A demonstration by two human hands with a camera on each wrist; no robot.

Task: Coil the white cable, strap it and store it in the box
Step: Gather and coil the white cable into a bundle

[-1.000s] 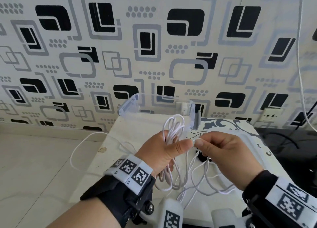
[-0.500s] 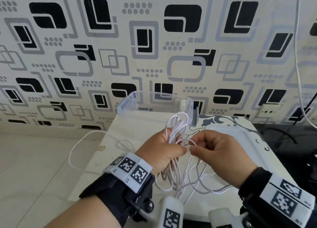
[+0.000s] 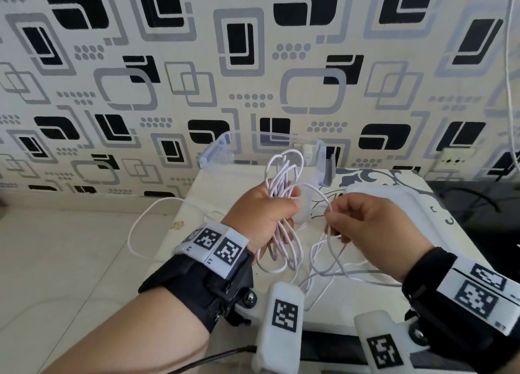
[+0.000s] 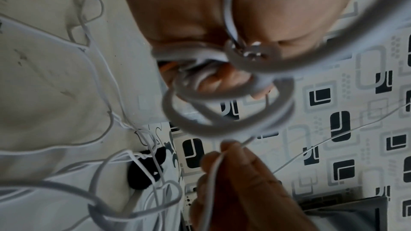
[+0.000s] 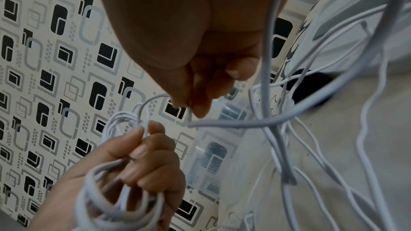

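Coiling looks roughly half done: the left hand [image 3: 261,218] grips several loops of white cable [image 3: 284,176], the right hand [image 3: 365,221] pinches the loose tangled remainder, with strapping and the clear box [image 3: 216,151] still ahead.

Head view is evenly lit by soft daylight, brighter at the right edge where the wallpaper [image 3: 281,64] washes out – shadows faint, no hard glare, and the pattern lines bow toward the edges from wide-angle distortion. Both wrist views are dimmer and cooler: the left hand [image 4: 200,15] and right hand [image 5: 189,32] fill the near field as dark, underexposed masses. Near loops of the white cable [image 4: 227,108] are badly out of focus – far wall stays sharp.
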